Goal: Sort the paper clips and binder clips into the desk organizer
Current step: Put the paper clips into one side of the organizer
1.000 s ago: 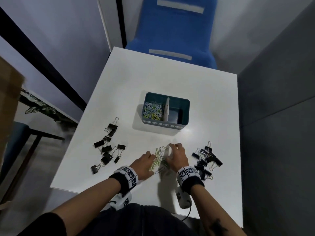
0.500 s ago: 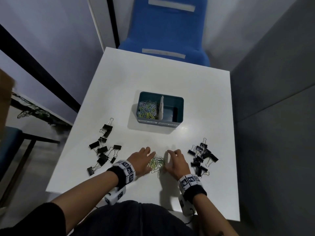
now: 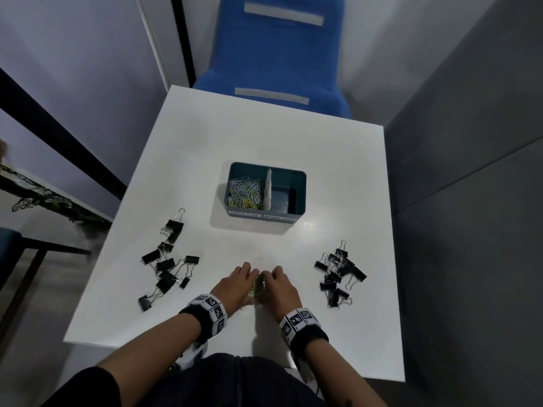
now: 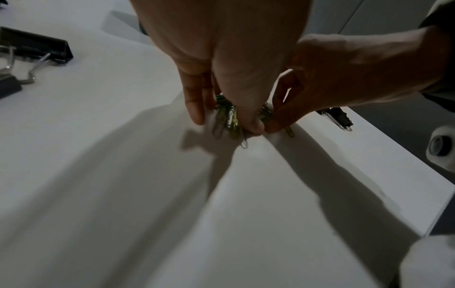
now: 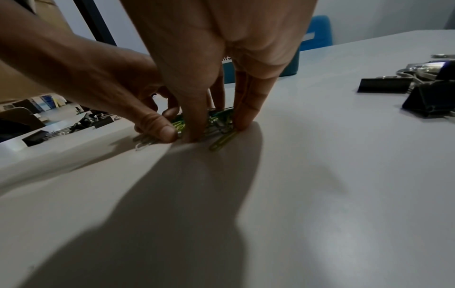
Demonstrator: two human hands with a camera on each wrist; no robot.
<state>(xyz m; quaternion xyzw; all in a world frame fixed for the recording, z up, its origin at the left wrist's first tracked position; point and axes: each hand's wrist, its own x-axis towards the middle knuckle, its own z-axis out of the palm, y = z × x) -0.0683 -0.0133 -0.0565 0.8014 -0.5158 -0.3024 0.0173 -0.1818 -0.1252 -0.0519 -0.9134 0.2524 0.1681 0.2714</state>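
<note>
The white table (image 3: 264, 148) carries everything, and the teal desk organizer (image 3: 299, 198) at its middle serves as the landmark. Its left compartment, labelled for paper clips, already holds a heap of coloured clips, while the right one, labelled for binder clips, looks empty, so the binder clips seem to be left for later. They lie in two loose groups nearer the person than the organizer: the left binder clips (image 3: 167, 265) and the right binder clips (image 3: 338, 274).

Directly in front of the organizer, near the table's close edge, the left hand (image 3: 235, 286) and the right hand (image 3: 279, 287) face each other with fingers curled down onto the tabletop. Between them sits the last small pile of paper clips (image 5: 216, 120), squeezed from both sides, probably so the slippery bunch can be lifted in one go. A few clips stick out beneath the fingertips (image 4: 253, 126) and could slip free.
</note>
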